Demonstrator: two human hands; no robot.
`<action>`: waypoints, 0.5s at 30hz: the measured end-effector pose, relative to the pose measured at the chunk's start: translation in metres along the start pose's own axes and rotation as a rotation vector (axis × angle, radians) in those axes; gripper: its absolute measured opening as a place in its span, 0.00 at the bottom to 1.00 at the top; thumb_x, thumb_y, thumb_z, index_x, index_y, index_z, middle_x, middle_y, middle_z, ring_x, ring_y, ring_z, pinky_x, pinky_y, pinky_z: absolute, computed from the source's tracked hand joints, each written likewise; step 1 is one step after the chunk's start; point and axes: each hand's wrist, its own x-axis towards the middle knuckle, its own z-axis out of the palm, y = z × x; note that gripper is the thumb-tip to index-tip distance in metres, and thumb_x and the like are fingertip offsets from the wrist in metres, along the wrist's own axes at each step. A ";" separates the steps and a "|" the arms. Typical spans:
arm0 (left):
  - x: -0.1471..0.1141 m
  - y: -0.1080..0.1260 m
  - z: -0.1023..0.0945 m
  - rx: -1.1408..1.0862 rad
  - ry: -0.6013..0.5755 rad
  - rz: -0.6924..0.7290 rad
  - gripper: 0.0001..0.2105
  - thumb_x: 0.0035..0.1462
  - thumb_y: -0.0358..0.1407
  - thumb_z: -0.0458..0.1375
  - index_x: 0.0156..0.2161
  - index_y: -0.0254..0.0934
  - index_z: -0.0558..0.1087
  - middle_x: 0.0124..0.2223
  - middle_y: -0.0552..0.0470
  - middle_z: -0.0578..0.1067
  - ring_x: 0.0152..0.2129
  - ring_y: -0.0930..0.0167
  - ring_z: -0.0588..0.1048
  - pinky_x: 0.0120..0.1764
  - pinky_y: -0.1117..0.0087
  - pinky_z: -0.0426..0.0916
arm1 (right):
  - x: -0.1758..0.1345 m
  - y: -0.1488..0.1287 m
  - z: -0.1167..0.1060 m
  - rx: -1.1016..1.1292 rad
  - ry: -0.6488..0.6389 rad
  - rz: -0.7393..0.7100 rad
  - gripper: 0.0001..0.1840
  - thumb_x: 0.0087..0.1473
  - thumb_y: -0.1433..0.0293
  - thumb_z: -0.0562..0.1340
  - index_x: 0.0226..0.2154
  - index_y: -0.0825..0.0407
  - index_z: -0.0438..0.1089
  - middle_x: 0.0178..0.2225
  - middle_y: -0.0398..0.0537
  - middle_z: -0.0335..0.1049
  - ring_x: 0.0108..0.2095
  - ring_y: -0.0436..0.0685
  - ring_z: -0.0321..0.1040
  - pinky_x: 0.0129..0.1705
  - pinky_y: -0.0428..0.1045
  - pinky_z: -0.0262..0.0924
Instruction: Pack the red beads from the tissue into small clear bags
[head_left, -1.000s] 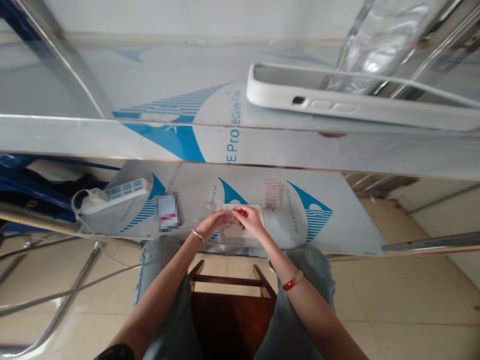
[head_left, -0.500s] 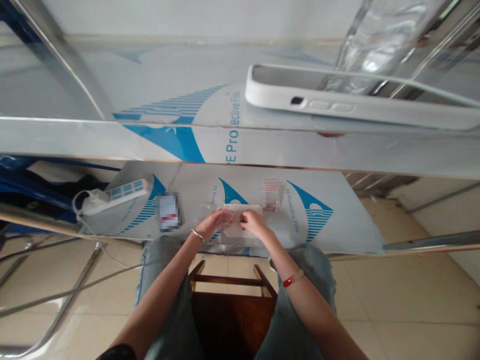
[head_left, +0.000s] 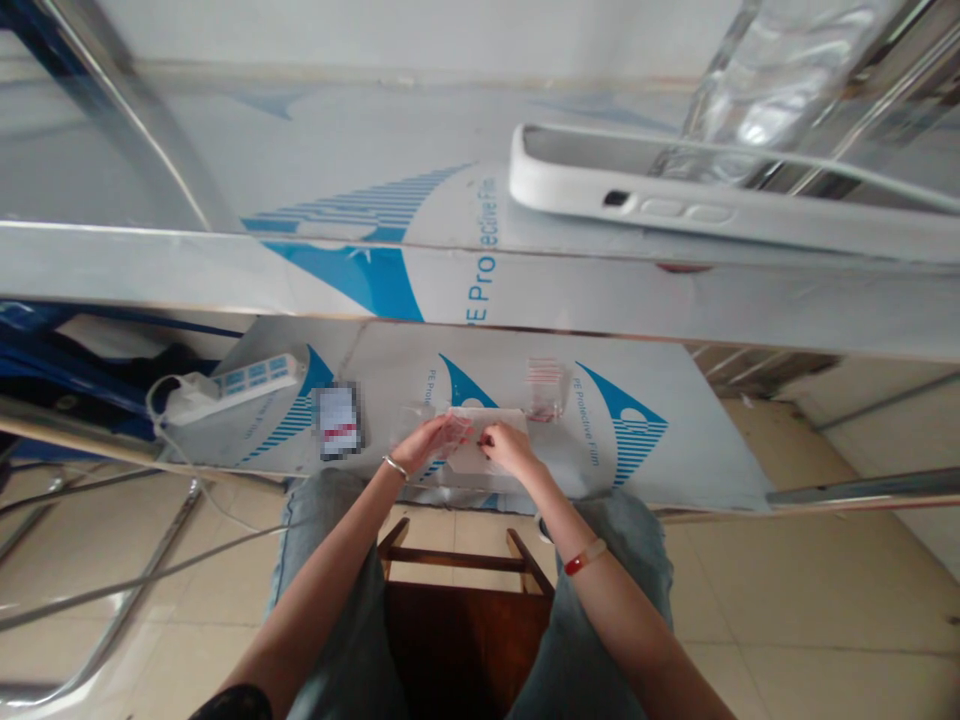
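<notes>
My left hand point(head_left: 421, 446), a bangle at its wrist, is closed on a clear plastic bag point(head_left: 456, 432) with red print. Close by on the right, my right hand point(head_left: 508, 445) is pinched over a white flat piece point(head_left: 471, 461), perhaps a card or a box. Something small and dark shows at its fingertips, too small to name. Another piece of clear plastic point(head_left: 411, 418) lies just beyond my left hand. Behind my right hand sits a clear packet with red stripes point(head_left: 545, 388).
On the lower shelf point(head_left: 697, 440) are a power strip point(head_left: 251, 377) with a plugged-in cord and a blurred-out object point(head_left: 338, 420). The upper shelf edge point(head_left: 337, 285) crosses in front, bearing a white phone case point(head_left: 585, 185) and a clear bottle point(head_left: 772, 90).
The bag in my left hand has shifted slightly, and its red print sits differently. My right hand stays almost in place. The upper shelf appears slightly farther right as the view moves.
</notes>
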 end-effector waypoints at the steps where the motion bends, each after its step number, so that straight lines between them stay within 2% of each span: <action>1: 0.000 -0.001 0.000 -0.007 0.002 0.005 0.18 0.56 0.46 0.50 0.39 0.35 0.75 0.39 0.43 0.75 0.37 0.63 0.72 0.40 0.62 0.63 | 0.001 -0.001 0.001 -0.002 -0.007 0.003 0.06 0.52 0.70 0.59 0.30 0.52 0.73 0.34 0.50 0.74 0.36 0.56 0.70 0.34 0.46 0.59; 11: 0.003 -0.005 -0.001 -0.002 0.003 -0.004 0.19 0.56 0.47 0.51 0.41 0.34 0.75 0.42 0.42 0.74 0.37 0.63 0.72 0.42 0.61 0.64 | 0.003 -0.001 0.005 -0.052 -0.007 -0.034 0.07 0.51 0.70 0.59 0.30 0.53 0.73 0.33 0.51 0.74 0.35 0.57 0.70 0.34 0.45 0.57; 15: 0.005 -0.008 -0.004 0.038 -0.030 -0.014 0.20 0.56 0.47 0.51 0.41 0.33 0.75 0.42 0.41 0.74 0.39 0.61 0.72 0.41 0.62 0.64 | 0.004 -0.003 -0.004 -0.019 0.080 -0.031 0.08 0.52 0.68 0.58 0.31 0.53 0.73 0.32 0.50 0.74 0.34 0.54 0.69 0.33 0.44 0.56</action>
